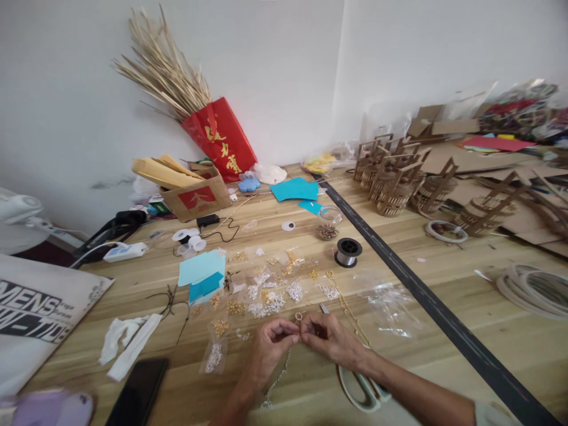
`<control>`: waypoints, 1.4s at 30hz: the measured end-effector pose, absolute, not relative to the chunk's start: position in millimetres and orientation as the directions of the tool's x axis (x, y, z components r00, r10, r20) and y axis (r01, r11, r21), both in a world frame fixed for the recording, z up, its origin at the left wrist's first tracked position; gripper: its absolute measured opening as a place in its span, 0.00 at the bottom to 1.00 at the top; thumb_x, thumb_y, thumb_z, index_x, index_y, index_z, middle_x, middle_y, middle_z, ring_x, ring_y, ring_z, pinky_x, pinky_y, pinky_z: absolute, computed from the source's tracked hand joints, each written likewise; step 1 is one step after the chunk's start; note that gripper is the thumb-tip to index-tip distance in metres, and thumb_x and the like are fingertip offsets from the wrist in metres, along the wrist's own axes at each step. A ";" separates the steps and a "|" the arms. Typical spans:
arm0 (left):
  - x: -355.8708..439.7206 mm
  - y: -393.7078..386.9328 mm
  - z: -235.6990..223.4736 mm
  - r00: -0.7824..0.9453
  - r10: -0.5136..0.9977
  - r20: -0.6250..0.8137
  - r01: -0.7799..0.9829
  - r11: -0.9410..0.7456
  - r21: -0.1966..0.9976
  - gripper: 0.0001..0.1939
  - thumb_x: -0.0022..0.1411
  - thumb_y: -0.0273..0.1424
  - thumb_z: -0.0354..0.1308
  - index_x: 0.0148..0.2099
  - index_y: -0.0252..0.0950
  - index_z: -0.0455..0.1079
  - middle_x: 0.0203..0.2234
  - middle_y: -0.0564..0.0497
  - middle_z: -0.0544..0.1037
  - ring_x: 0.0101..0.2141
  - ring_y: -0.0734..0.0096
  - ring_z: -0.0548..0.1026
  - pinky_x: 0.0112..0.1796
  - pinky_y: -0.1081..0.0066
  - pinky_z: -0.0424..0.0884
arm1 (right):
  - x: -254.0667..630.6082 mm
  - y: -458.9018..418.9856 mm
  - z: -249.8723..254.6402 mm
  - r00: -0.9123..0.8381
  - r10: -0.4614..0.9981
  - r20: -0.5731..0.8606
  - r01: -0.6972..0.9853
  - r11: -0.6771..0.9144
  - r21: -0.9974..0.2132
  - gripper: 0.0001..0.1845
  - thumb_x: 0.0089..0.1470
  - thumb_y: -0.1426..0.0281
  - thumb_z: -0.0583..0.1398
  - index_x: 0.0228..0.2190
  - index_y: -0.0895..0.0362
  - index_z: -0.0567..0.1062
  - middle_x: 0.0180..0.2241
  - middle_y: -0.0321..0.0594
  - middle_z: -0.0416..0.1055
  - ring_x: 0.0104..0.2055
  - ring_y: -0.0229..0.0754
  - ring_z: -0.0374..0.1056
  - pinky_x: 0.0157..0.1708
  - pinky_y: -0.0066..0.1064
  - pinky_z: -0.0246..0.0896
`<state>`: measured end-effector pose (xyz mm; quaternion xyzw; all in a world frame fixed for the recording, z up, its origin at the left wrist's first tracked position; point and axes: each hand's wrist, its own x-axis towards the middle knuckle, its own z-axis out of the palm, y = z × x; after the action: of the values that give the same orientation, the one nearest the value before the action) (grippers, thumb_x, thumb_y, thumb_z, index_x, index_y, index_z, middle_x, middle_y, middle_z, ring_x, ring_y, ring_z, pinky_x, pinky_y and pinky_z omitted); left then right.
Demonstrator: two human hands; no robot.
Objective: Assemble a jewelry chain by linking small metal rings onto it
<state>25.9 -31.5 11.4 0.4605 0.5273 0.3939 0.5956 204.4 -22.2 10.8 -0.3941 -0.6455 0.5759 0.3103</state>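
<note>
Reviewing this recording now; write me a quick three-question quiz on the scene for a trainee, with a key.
1. Multiple choice: how are the left hand and right hand placed?
A) Spread wide apart
B) Fingertips close together, a silver-coloured chain trailing below
C) Clasped palm to palm

2. True or false: in this view, the right forearm crosses over part of the scissors.

3. Fill in the colour: the wire spool stands just left of a ____ strip running across the table.

Key: 1. B; 2. True; 3. black
</note>
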 end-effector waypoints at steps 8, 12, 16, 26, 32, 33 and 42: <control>24.5 -30.1 13.9 0.132 0.954 -0.269 0.075 0.261 0.962 0.11 0.39 0.35 0.70 0.22 0.35 0.74 0.19 0.51 0.76 0.24 0.70 0.71 0.30 0.72 0.67 | 204.6 -22.2 10.9 -0.503 0.862 -0.058 0.159 0.026 -0.987 0.10 0.53 0.65 0.60 0.25 0.58 0.69 0.21 0.30 0.60 0.24 0.34 0.53 0.24 0.25 0.48; 22.6 -30.3 10.7 0.137 0.960 -0.245 0.103 0.232 0.967 0.09 0.43 0.35 0.68 0.23 0.34 0.75 0.19 0.51 0.76 0.25 0.70 0.71 0.31 0.72 0.66 | 203.7 -22.5 11.0 -0.497 0.865 -0.073 0.173 0.016 -0.985 0.10 0.53 0.65 0.60 0.25 0.58 0.70 0.21 0.31 0.61 0.24 0.34 0.54 0.23 0.25 0.47; 19.5 -31.4 12.0 0.177 0.963 -0.202 0.135 0.180 0.974 0.09 0.49 0.35 0.65 0.26 0.34 0.76 0.23 0.50 0.77 0.28 0.67 0.72 0.33 0.72 0.66 | 204.5 -22.8 13.8 -0.486 0.873 -0.045 0.150 0.033 -0.988 0.13 0.55 0.61 0.59 0.27 0.58 0.70 0.21 0.30 0.59 0.23 0.34 0.54 0.23 0.25 0.47; 14.8 -32.4 19.5 0.202 0.978 -0.049 0.253 -0.004 0.968 0.07 0.55 0.32 0.60 0.27 0.35 0.73 0.27 0.49 0.75 0.32 0.66 0.72 0.37 0.71 0.66 | 206.1 -20.7 7.5 -0.428 0.904 -0.022 0.029 -0.010 -1.000 0.19 0.58 0.53 0.56 0.31 0.58 0.69 0.18 0.28 0.59 0.18 0.33 0.54 0.18 0.24 0.47; 13.9 -33.2 16.0 0.197 0.980 -0.041 0.266 -0.013 0.964 0.07 0.55 0.32 0.60 0.28 0.34 0.72 0.28 0.49 0.75 0.32 0.66 0.71 0.38 0.70 0.66 | 208.9 -19.4 4.9 -0.402 0.916 -0.001 0.051 0.021 -0.998 0.15 0.58 0.58 0.58 0.32 0.58 0.71 0.18 0.28 0.57 0.19 0.33 0.54 0.20 0.25 0.46; 14.2 -33.4 16.0 0.194 0.980 -0.035 0.263 -0.018 0.965 0.07 0.55 0.33 0.60 0.28 0.34 0.72 0.27 0.49 0.75 0.32 0.66 0.71 0.38 0.70 0.66 | 209.3 -19.4 5.2 -0.406 0.914 0.003 0.049 0.025 -0.998 0.14 0.57 0.58 0.58 0.32 0.58 0.71 0.18 0.28 0.57 0.20 0.33 0.54 0.20 0.25 0.46; 21.0 -36.2 25.1 0.184 0.983 0.019 0.259 -0.067 0.963 0.08 0.55 0.31 0.60 0.26 0.35 0.72 0.25 0.50 0.74 0.30 0.67 0.71 0.37 0.70 0.67 | 203.9 -25.0 12.0 -0.498 0.866 -0.044 0.070 -0.010 -0.997 0.06 0.51 0.68 0.62 0.31 0.58 0.72 0.21 0.30 0.61 0.22 0.33 0.54 0.22 0.25 0.47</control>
<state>21.0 -36.2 25.1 0.6162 0.5038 0.3924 0.4609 203.9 -25.0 12.0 -0.3768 -0.6214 0.6025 0.3301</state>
